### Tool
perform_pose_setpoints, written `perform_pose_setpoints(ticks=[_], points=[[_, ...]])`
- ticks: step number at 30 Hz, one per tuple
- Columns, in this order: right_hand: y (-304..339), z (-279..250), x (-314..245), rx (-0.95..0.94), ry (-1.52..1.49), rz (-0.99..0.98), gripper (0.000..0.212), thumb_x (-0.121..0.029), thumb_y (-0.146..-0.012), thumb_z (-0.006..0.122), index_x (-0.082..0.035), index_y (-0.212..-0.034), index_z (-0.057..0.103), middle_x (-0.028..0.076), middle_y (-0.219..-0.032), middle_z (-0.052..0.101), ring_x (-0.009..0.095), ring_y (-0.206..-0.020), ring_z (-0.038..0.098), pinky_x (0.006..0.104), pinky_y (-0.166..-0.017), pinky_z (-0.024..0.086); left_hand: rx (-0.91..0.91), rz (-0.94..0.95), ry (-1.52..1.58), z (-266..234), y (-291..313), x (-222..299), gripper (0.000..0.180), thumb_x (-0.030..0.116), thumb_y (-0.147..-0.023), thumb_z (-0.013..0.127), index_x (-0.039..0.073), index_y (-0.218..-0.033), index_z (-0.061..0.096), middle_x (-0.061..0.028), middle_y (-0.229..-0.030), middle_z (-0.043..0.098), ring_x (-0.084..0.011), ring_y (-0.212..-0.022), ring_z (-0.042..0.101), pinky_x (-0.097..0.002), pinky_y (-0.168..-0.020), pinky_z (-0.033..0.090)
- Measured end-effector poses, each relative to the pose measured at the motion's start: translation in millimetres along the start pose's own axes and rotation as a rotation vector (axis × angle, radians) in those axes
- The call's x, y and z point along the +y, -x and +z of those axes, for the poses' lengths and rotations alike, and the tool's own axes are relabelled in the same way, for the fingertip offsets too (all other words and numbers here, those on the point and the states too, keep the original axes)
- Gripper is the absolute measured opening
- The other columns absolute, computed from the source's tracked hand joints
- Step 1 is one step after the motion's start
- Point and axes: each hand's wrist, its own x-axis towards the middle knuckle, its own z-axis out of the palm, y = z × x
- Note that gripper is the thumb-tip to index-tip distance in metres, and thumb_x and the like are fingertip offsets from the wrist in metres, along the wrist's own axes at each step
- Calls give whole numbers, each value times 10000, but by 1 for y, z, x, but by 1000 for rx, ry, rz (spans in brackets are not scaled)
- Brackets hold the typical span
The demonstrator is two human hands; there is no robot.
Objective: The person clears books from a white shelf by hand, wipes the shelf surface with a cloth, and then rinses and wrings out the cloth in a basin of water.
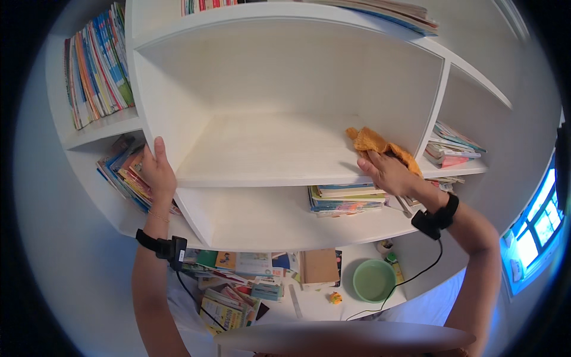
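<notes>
At the right end of the wide white shelf (pixel 267 146), near the upright divider (pixel 437 104), an orange cloth (pixel 370 141) lies bunched, its long axis slanting from the back left to the front right. The person's right hand (pixel 389 175) is on it, palm down, thumb spread clear; folds hide some fingers, so I can't tell whether they grip. The left hand (pixel 159 174) is open, fingers pointing up, against the left side panel (pixel 172 101). Below sit a stack of books (pixel 345 201) and, lower on the desk (pixel 312 304), a green bowl (pixel 375 279).
</notes>
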Motion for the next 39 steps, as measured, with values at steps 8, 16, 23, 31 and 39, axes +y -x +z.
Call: perform_pose_setpoints(ticks=[8, 16, 23, 31, 39], points=[[-107, 1, 30, -271, -9, 281, 686, -562, -888, 182, 19, -1220, 332, 114, -805, 499, 180, -717, 489, 344, -704, 412, 8, 23, 115, 17, 7, 8, 460, 373, -923, 396, -48, -1065, 513, -139, -956, 599, -195, -862, 561, -280, -766, 417], [-63, 21, -92, -346, -3, -251, 682, -498, -905, 212, 15, -1351, 147, 228, -1339, 289, 327, -1255, 275, 362, -1039, 231, -22, -8, 12, 13, 4, -1, 482, 377, -919, 401, -49, -1133, 477, -153, -1028, 585, -215, -927, 556, -282, -817, 405], [-11, 10, -52, -229, 7, -347, 662, -494, -903, 244, 6, -1335, 214, 198, -1301, 360, 336, -1202, 344, 396, -1003, 272, -67, -48, -48, 1, -3, -9, 500, 360, -923, 400, -58, -1194, 430, -174, -1146, 530, -225, -1023, 520, -281, -875, 375], [-31, 1, 31, -384, 232, 250, 792, -553, -884, 220, 92, -1324, 90, 261, -1287, 326, 329, -1200, 347, 383, -1018, 252, -13, -72, -151, 7, 5, -25, 515, 422, -907, 412, -30, -1147, 475, -135, -989, 594, -187, -840, 561, -275, -744, 419], [-148, -14, 32, -248, -309, 344, 389, -463, -879, 366, -126, -725, 485, 21, -535, 471, 146, -411, 377, 292, -415, 328, 28, -33, -65, 11, 8, -10, 470, 395, -901, 445, -34, -1082, 511, -151, -990, 593, -182, -852, 559, -280, -770, 416]])
